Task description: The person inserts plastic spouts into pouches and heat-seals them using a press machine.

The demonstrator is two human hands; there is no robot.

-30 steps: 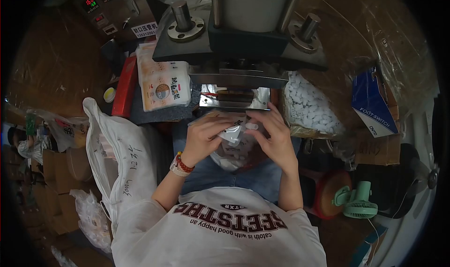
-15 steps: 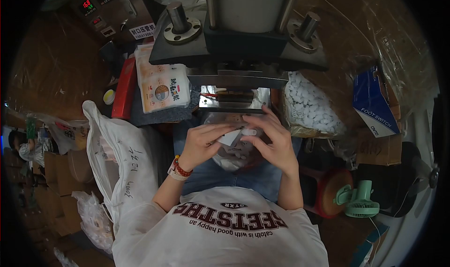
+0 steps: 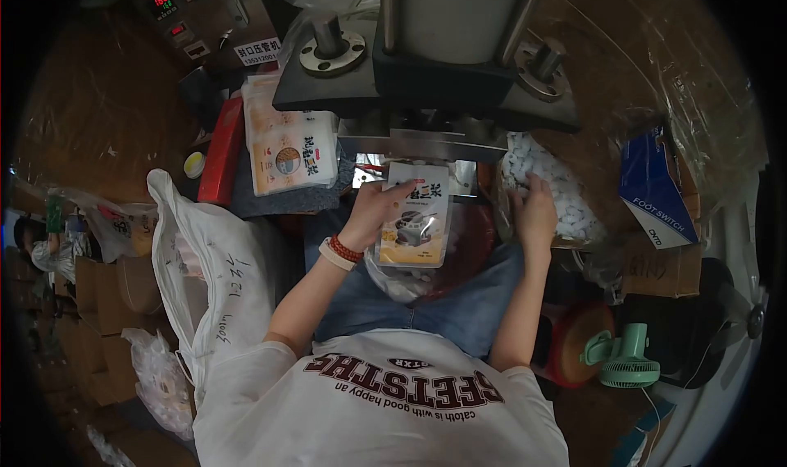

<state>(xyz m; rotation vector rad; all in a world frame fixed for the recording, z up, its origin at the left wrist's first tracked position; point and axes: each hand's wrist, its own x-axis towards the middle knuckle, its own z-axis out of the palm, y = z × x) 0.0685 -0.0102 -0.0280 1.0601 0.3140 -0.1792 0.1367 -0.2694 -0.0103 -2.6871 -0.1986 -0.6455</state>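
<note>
Head | pouch (image 3: 416,223) | flat, pale top | yellowish bottom | dark lettering

Light is running dim. Brown cardboard boxes (image 3: 97,301) are standing far left. Clear plastic film (image 3: 676,73) is overlying a brown surface (image 3: 613,77), upper right. A round, brown-and-red stool-like piece (image 3: 580,328) is standing lower right.

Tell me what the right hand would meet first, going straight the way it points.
Probably the small white pieces: the right hand has its fingertips over their near edge, though contact is unclear.
</note>
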